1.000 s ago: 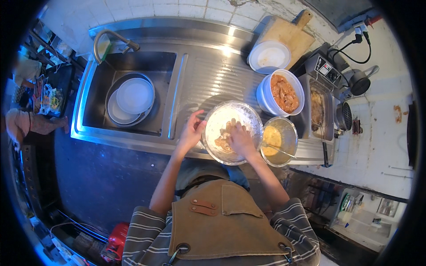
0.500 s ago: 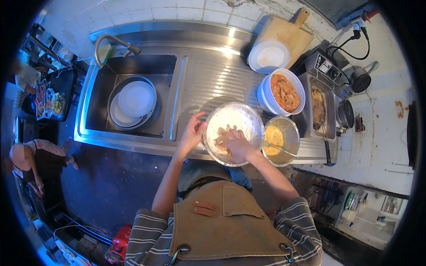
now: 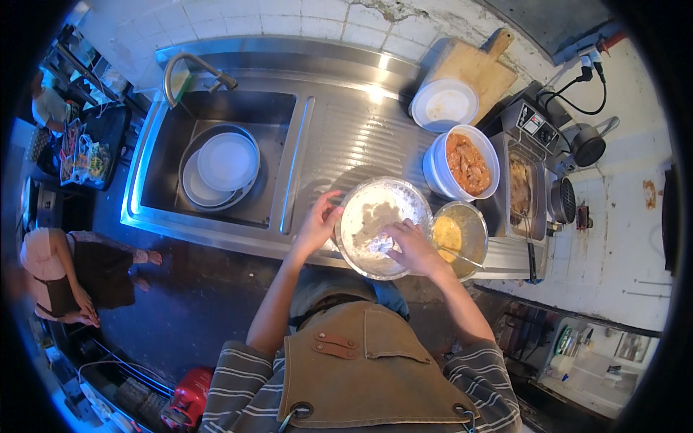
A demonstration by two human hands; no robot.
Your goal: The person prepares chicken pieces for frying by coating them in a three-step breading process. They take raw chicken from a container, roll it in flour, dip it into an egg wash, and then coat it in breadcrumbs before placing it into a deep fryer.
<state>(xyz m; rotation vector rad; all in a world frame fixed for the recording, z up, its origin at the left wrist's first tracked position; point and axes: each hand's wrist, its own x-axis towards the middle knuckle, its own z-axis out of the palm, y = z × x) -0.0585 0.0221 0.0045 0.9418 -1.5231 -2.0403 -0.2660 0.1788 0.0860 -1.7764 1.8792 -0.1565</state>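
Observation:
A round metal bowl (image 3: pixel 345 249) of white flour-like powder stands at the counter's front edge. A beige patch (image 3: pixel 381 214) shows in the powder; whether it is a coated piece of meat I cannot tell. My right hand (image 3: pixel 417 249) is inside the bowl at its right side, fingers curled down into the powder, white on the fingertips. Against the bowl's left rim rests my left hand (image 3: pixel 315 227), its fingers apart and slightly bent. Right of the bowl, partly behind my right wrist, sits a second metal bowl (image 3: pixel 476 229) with yellow beaten egg (image 3: pixel 447 234) and a utensil.
A white tub (image 3: pixel 437 169) of reddish marinated meat, a white plate (image 3: pixel 446 102) and a wooden cutting board (image 3: pixel 473 68) stand behind. A fryer (image 3: pixel 521 184) is at right. The sink (image 3: pixel 278 130) at left holds plates (image 3: pixel 227 160). Another person (image 3: pixel 79 278) is at far left.
My right hand has moved from the middle of the flour bowl toward its right side, and its fingers have curled. The beige patch beneath is now uncovered. The other person at left has shifted.

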